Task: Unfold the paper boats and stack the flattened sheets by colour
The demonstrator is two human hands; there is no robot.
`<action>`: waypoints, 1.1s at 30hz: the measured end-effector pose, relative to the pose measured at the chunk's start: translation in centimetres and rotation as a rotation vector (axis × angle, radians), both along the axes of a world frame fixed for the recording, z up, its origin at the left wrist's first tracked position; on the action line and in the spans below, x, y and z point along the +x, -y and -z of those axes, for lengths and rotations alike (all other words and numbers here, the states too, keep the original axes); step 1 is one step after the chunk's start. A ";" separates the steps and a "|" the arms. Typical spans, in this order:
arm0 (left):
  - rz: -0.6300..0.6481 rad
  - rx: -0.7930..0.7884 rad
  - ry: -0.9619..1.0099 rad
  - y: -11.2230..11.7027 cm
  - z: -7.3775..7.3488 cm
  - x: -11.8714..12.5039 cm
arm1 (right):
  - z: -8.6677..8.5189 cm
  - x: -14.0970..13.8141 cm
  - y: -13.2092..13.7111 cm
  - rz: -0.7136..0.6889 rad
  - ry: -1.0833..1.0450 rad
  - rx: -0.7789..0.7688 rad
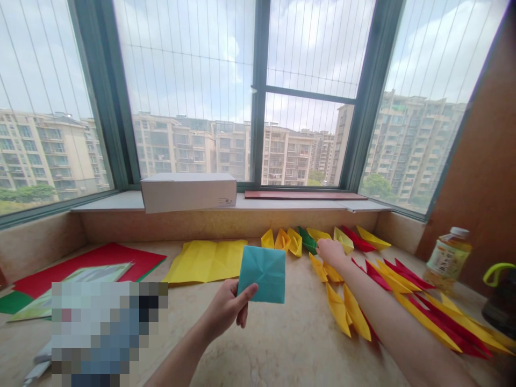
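Note:
My left hand (228, 309) is closed on the lower corner of a folded teal paper square (263, 271), held up above the stone counter (282, 344). My right hand (329, 251) reaches far forward, its back towards me and its fingers hidden, resting among a row of small folded paper boats: yellow ones (294, 241), a green one (308, 240) and a red one (357, 239). More yellow folded pieces (346, 314) lie under my right forearm. A creased yellow sheet (207, 260) lies flat just left of the teal square.
Long red and yellow folded pieces (435, 314) cover the right side. A drink bottle (447, 258) and a dark jug with a green handle (500, 295) stand at far right. Red and green sheets (92, 263) lie left. A white box (188, 192) sits on the window sill.

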State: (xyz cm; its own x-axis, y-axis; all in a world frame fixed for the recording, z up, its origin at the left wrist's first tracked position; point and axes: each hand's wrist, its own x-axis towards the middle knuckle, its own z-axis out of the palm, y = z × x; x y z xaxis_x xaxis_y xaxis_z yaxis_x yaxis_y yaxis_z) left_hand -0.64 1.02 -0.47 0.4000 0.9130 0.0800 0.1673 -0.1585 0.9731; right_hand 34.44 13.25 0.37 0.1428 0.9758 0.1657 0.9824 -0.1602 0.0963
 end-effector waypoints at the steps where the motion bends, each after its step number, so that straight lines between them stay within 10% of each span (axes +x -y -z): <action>1: -0.005 0.013 -0.011 0.0 -0.1 0.0 | -0.1 -0.1 0.0 0.000 -0.003 -0.002; 11: -0.002 0.072 -0.084 0.2 -1.0 -0.1 | -1.7 3.6 -0.5 0.045 -0.046 -0.001; 33: -0.001 0.071 -0.110 0.0 -0.7 -0.2 | 0.6 7.3 -1.6 0.040 0.107 -0.092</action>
State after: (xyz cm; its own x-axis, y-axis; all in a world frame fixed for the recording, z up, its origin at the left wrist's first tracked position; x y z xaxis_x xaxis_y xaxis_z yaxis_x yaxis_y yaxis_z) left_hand -0.80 1.03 0.27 0.4089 0.9071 0.1002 0.2726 -0.2262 0.9352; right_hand 41.77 14.89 -0.19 0.1679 0.9815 0.0922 0.9589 -0.1843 0.2158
